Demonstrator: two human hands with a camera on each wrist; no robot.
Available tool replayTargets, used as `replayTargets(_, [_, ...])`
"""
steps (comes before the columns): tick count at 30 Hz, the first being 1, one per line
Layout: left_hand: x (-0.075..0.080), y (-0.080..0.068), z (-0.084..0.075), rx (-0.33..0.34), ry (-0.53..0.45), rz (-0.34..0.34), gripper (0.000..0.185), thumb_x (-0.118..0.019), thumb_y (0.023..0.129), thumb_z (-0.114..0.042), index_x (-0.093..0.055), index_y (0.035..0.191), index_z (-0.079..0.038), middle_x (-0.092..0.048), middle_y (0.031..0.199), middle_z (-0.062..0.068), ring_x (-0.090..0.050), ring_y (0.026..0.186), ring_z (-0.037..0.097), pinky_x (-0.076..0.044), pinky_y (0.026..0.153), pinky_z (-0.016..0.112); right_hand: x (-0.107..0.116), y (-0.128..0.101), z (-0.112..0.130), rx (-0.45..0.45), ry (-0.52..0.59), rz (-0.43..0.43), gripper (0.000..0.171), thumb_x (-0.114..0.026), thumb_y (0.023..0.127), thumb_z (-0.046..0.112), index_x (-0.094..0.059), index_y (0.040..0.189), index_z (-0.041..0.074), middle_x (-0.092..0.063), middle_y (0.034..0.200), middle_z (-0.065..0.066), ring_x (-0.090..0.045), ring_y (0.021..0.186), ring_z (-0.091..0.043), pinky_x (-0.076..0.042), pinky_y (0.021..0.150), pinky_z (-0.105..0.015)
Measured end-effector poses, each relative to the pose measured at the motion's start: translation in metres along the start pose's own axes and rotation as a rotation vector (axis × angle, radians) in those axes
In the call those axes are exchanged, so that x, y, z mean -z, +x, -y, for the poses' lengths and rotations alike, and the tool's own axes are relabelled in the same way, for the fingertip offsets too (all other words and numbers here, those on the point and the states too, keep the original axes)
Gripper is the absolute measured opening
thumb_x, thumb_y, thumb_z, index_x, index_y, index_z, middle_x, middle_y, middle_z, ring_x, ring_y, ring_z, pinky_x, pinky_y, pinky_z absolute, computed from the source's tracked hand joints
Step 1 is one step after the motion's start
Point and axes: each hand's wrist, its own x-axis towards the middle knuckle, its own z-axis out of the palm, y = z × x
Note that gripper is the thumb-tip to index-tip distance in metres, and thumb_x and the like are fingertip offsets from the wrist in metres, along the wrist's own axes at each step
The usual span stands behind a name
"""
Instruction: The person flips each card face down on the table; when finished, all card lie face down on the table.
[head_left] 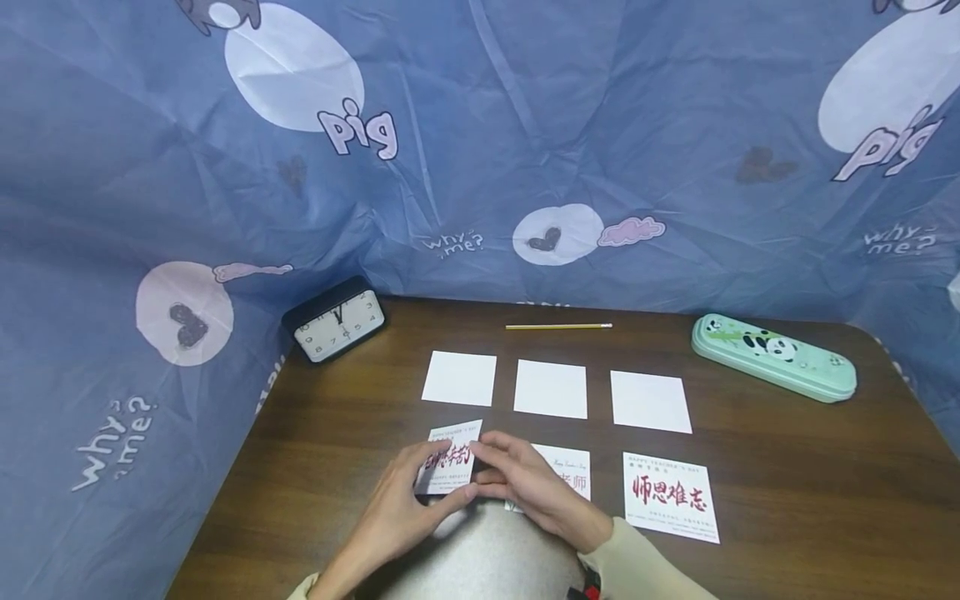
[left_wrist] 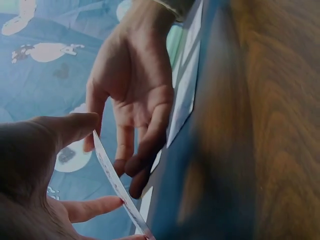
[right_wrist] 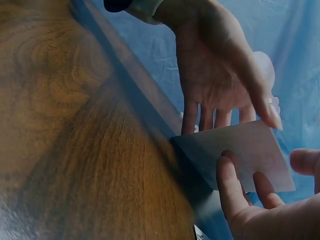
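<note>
while the left hand (head_left: pixel 408 504) pinches the red-lettered card (head_left: pixel 450 468) by its edge, thumb and fingers curled round it, the right hand (head_left: pixel 525 483) touches its right edge with fairly straight fingers. the card's lifted just off the table (head_left: pixel 787 467), front left, below three blank white cards (head_left: pixel 551 389).

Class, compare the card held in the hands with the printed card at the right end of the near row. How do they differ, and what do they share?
The held card is lifted and tilted, gripped by the left hand and touched by the right hand; the right card lies flat and untouched. Fingers hide part of the held card's print; the right card's print shows whole. Both are white with red characters.
</note>
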Motion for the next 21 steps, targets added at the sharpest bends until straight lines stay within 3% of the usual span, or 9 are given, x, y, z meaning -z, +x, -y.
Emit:
replayTargets(6, [0.0029, -0.0004, -0.0028, 0.023, -0.161, 0.063, 0.061, -0.085, 0.085, -0.045, -0.065, 0.137, -0.021, -0.066, 0.137, 0.014, -0.066, 0.121, 0.031, -0.058, 0.100, 0.053, 0.0018, -0.0003, 0.0007, 0.022, 0.002, 0.058, 0.052, -0.043, 0.113, 0.034, -0.043, 0.146, -0.006, -0.055, 0.142, -0.021, -0.072, 0.110, -0.018, -0.059, 0.105, -0.036])
replayTargets(10, [0.0041, -0.0003, -0.0033, -0.003, -0.336, 0.151, 0.052, -0.080, 0.092, -0.033, -0.063, 0.139, -0.018, -0.064, 0.143, 0.017, -0.066, 0.126, 0.036, -0.060, 0.102, 0.050, 0.0014, -0.0016, 0.0003, 0.035, -0.040, 0.034, 0.044, -0.050, 0.110, 0.028, -0.047, 0.140, -0.005, -0.056, 0.141, -0.022, -0.070, 0.116, -0.020, -0.058, 0.106, -0.037])
replayTargets(14, [0.0052, -0.0009, -0.0029, -0.064, -0.472, 0.226, 0.050, -0.073, 0.098, -0.024, -0.057, 0.145, -0.011, -0.057, 0.150, 0.018, -0.063, 0.129, 0.040, -0.059, 0.102, 0.035, -0.0001, -0.0037, 0.0009, 0.041, -0.087, -0.014, 0.042, -0.061, 0.106, 0.027, -0.051, 0.135, -0.002, -0.060, 0.141, -0.021, -0.066, 0.126, -0.023, -0.058, 0.106, -0.039])
replayTargets(17, [0.0058, -0.0013, -0.0025, -0.108, -0.559, 0.241, 0.053, -0.070, 0.100, -0.017, -0.052, 0.148, -0.004, -0.053, 0.153, 0.023, -0.062, 0.127, 0.045, -0.058, 0.101, 0.027, -0.0012, -0.0044, 0.0031, 0.048, -0.112, -0.048, 0.048, -0.066, 0.103, 0.032, -0.051, 0.135, -0.001, -0.060, 0.140, -0.018, -0.065, 0.127, -0.023, -0.058, 0.106, -0.040])
replayTargets(21, [0.0063, -0.0021, -0.0016, -0.165, -0.624, 0.214, 0.055, -0.069, 0.098, -0.008, -0.049, 0.149, -0.001, -0.050, 0.151, 0.028, -0.066, 0.121, 0.039, -0.060, 0.099, 0.027, -0.0015, -0.0043, 0.0060, 0.067, -0.153, -0.086, 0.054, -0.069, 0.101, 0.034, -0.052, 0.138, -0.001, -0.059, 0.139, -0.018, -0.066, 0.119, -0.020, -0.059, 0.104, -0.041])
